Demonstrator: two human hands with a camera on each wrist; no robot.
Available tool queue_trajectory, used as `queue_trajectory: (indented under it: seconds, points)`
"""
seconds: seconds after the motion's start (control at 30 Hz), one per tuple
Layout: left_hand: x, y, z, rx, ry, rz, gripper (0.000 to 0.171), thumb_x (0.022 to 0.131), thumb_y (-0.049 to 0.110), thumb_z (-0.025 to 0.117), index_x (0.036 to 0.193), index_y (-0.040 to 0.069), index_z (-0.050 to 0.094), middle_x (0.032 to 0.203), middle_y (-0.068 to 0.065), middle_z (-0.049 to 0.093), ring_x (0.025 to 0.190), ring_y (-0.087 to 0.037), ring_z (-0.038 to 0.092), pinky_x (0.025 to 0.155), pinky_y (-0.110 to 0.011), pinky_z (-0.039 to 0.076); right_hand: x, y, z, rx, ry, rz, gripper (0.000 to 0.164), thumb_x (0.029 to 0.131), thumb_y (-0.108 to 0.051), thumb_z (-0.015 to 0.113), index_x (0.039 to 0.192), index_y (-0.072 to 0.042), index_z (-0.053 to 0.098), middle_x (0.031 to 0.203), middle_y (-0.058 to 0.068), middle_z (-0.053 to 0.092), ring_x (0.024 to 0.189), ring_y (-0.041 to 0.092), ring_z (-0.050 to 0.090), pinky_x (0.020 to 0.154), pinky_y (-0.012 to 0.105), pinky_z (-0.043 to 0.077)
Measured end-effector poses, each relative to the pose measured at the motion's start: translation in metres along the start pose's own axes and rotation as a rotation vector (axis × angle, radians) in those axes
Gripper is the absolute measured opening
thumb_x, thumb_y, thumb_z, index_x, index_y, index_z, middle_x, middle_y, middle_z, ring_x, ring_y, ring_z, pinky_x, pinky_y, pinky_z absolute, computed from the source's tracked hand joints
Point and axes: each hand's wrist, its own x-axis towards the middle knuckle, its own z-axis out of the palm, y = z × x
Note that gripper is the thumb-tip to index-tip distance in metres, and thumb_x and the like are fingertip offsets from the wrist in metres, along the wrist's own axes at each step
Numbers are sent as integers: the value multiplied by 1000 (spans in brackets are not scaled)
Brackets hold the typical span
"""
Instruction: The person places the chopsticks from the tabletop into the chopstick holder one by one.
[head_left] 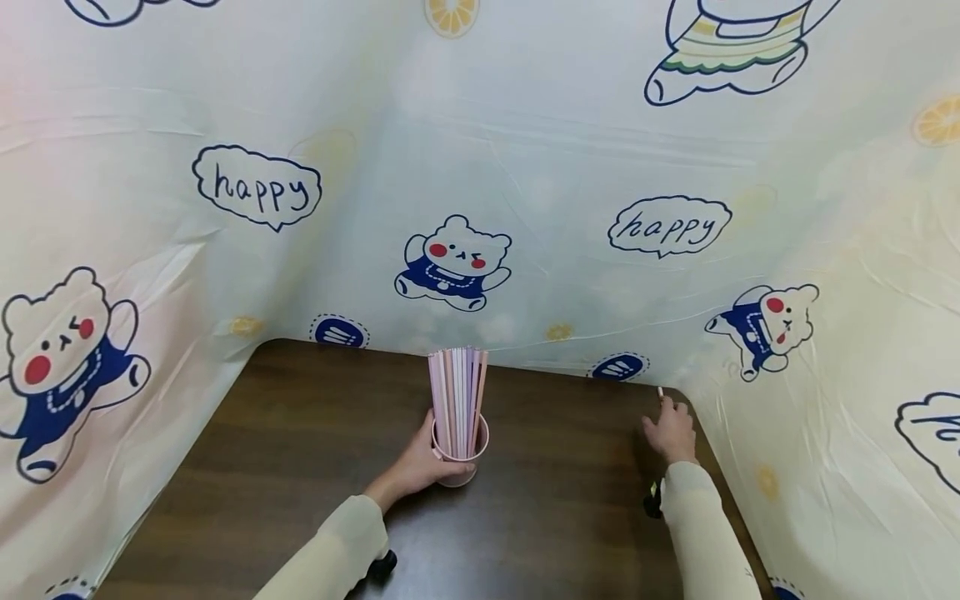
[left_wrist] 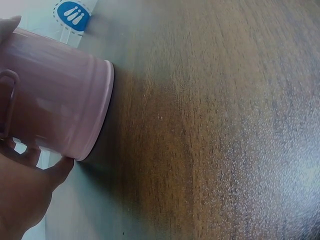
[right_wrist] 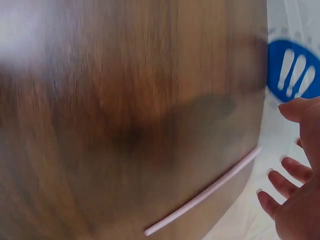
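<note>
My left hand (head_left: 411, 468) grips a pink mug (left_wrist: 55, 95), its thumb across the near side in the head view. A tall bundle of pastel straws (head_left: 458, 400), pink, peach, white and lilac, stands upright in it. The mug's base is at the tabletop; the left wrist view shows a loop handle. At the far right corner, my right hand (head_left: 672, 432) is over a single pink straw (right_wrist: 202, 194) lying along the table edge. Its fingers (right_wrist: 295, 171) are apart and loosely bent, with nothing seen between them. In the head view the hand covers most of that straw.
The dark wooden table (head_left: 300, 433) ends at a white cloth backdrop (head_left: 555, 275) printed with bears and "happy" bubbles. The cloth borders the table at the back and both sides.
</note>
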Motion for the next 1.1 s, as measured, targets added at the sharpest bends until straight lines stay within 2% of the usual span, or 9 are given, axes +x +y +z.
queue_trajectory:
  seconds: [0.2,0.33,0.47,0.6,0.77,0.83,0.97,1.1]
  points:
    - [-1,-2,-1,-18,0,-5,105,66,8,96,151,9,35,135,-10,58,118,-26,57,104,-48,43,3,19,-1,80,-6,122,90,98,-28,64,156,11,6,146,46,19,130,63,29,102,76,29]
    - [4,-17,1,-1,16,7,106,65,7,97,151,10,35,135,-10,58,117,-26,57,103,-49,43,1,30,3,190,-37,191,105,96,-35,66,156,8,-8,149,49,6,135,68,17,106,77,23]
    - [8,-30,1,-9,-24,9,109,66,10,97,153,14,32,139,-9,55,119,-25,56,104,-47,43,-4,40,10,338,-25,303,115,93,-37,69,156,7,-16,154,49,-6,139,68,6,112,73,18]
    - [9,-31,-4,-19,-50,16,111,67,17,98,154,16,29,142,-8,53,122,-23,55,105,-46,42,-5,46,18,446,17,359,113,92,-37,69,155,13,-11,155,48,-1,142,64,9,116,68,19]
    - [14,-28,-7,-5,-51,24,111,67,20,98,155,17,30,142,-7,52,122,-22,54,106,-47,41,-4,47,21,560,55,377,98,96,-33,67,152,21,7,152,48,9,140,60,18,116,63,24]
    - [14,-28,-6,-3,-66,25,111,68,20,98,155,17,29,144,-7,51,122,-22,53,107,-47,41,-6,47,22,558,67,382,90,97,-30,66,149,24,15,150,49,8,138,61,19,115,63,25]
    - [11,-32,-5,-3,-78,22,113,68,21,98,156,19,27,146,-5,50,124,-21,53,107,-44,41,-6,51,25,516,63,348,82,98,-26,62,146,26,21,148,50,9,136,62,19,113,64,27]
    - [11,-35,-4,15,-70,27,112,68,23,98,155,19,28,144,-3,51,123,-20,54,106,-40,42,-1,56,30,474,93,302,72,99,-21,62,145,24,29,143,48,30,133,59,32,110,63,33]
